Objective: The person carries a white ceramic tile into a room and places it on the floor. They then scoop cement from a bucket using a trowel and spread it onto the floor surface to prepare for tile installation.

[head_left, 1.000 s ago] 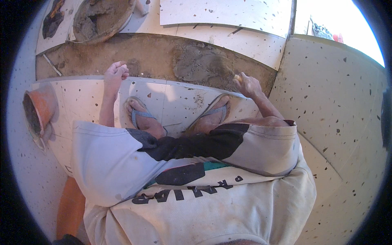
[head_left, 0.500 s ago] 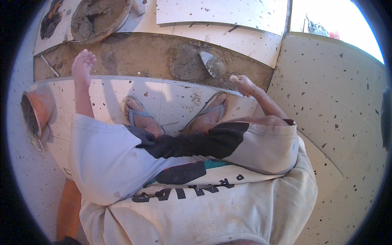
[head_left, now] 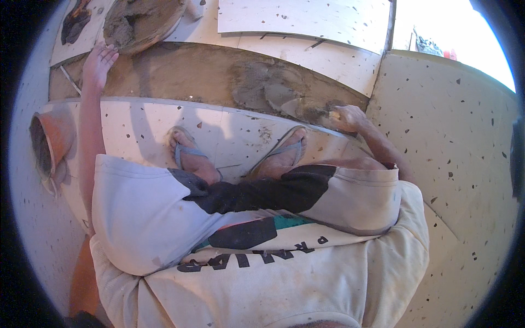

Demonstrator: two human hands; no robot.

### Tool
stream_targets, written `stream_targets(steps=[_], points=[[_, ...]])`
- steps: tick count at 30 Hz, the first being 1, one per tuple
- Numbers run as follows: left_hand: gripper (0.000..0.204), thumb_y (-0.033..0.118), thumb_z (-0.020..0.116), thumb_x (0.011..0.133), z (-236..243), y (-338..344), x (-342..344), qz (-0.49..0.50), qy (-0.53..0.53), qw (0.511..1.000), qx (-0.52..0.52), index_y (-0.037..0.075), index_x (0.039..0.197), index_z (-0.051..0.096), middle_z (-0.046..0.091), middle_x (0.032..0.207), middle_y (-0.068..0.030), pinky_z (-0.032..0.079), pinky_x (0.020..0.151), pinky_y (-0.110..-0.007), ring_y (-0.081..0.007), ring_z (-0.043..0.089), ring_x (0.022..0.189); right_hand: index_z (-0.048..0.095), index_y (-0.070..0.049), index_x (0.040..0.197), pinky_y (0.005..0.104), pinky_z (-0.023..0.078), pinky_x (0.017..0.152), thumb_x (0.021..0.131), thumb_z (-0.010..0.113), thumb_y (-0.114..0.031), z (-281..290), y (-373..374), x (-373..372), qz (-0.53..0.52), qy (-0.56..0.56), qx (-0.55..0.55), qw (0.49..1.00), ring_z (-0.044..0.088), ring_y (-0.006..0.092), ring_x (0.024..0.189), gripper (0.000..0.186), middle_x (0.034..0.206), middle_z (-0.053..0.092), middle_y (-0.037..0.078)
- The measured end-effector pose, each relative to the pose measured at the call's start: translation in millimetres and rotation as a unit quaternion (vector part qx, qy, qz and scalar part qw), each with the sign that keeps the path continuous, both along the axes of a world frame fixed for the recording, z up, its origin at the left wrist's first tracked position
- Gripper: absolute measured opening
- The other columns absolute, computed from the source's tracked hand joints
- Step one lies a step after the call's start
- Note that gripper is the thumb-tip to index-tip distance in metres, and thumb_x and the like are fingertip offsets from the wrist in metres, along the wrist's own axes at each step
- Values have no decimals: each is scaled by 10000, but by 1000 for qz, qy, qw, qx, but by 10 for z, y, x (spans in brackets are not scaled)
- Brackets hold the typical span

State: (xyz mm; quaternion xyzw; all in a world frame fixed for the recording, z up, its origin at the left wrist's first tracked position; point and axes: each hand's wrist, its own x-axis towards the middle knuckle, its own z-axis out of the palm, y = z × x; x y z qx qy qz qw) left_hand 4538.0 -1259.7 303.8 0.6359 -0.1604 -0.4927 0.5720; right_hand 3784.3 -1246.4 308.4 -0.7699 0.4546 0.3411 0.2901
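Clock from view centre. Left hand [head_left: 99, 65] at 10 o'clock: arm reaching nearly straight, fingers extended, a little apart; grip open, nothing seen in it. Fingertips overlap the basin's near rim in view; contact can't be told. Right hand [head_left: 349, 118] at 2 o'clock: forearm angled inward, elbow bent, knuckles up, low over the dug strip [head_left: 191, 76]. Grip closed round a trowel [head_left: 333, 115]; pale handle end shows, blade can't be made out. Trowel sits just right of the wet mortar patch [head_left: 268, 85], 12 o'clock.

Counts: one trowel; one mortar-filled basin [head_left: 139, 27], 11 o'clock; one orange bucket [head_left: 59, 134], 9 o'clock, upright or tipped unclear; one thin pale stick [head_left: 70, 80], 10 o'clock, near left wrist; one dark rag-like piece [head_left: 76, 22], beyond it; two flip-flops [head_left: 188, 150], both on feet.

Surface: floor of white, dark-flecked slabs [head_left: 158, 117], brown earthen strip running across between them. One loose slab [head_left: 303, 22] overlaps others toward 12–1 o'clock. Strong light at upper-right rim, 2 o'clock.
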Motion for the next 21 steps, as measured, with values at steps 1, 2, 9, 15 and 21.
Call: stream_targets(steps=[1, 2, 9, 15, 21], points=[[348, 235, 586, 944, -28, -33, 29, -10, -8, 1000, 15, -9, 1176, 499, 602, 1065, -169, 521, 890, -377, -275, 614, 983, 630, -15, 1135, 488, 496, 827, 868, 548, -458, 41, -3, 8, 0, 4, 5, 1000, 633, 412, 938, 523, 979, 670, 236], [326, 227, 593, 939, -59, -48, 71, 6, -7, 1000, 17, -6, 1152, 512, 607, 1032, -155, 527, 873, -369, -263, 619, 964, 626, -20, 1141, 490, 496, 823, 862, 557, -453, 63, 4, 25, -3, 2, 1, 1000, 633, 414, 935, 519, 976, 672, 234], [235, 208, 618, 918, -424, -202, 368, 69, -101, 992, 41, 16, 1047, 572, 595, 878, -66, 541, 762, -293, -188, 615, 782, 614, -33, 1112, 495, 498, 794, 846, 591, -460, -353, 210, 284, 13, -89, -71, 993, 638, 412, 906, 502, 934, 675, 228], [224, 249, 614, 895, -375, -216, 194, 72, -131, 983, 108, 65, 1022, 597, 579, 888, -39, 495, 803, -354, -181, 576, 846, 616, -50, 1101, 490, 499, 780, 848, 585, -453, -42, 62, 22, -28, 22, -84, 996, 643, 404, 901, 477, 928, 677, 228], [159, 210, 626, 811, -171, -168, -48, -1, -174, 982, 75, 84, 899, 585, 547, 812, -18, 421, 668, -326, -136, 505, 751, 606, -66, 1067, 476, 504, 753, 839, 596, -416, 498, -340, 811, -75, -94, -187, 975, 659, 392, 851, 419, 887, 681, 208]])
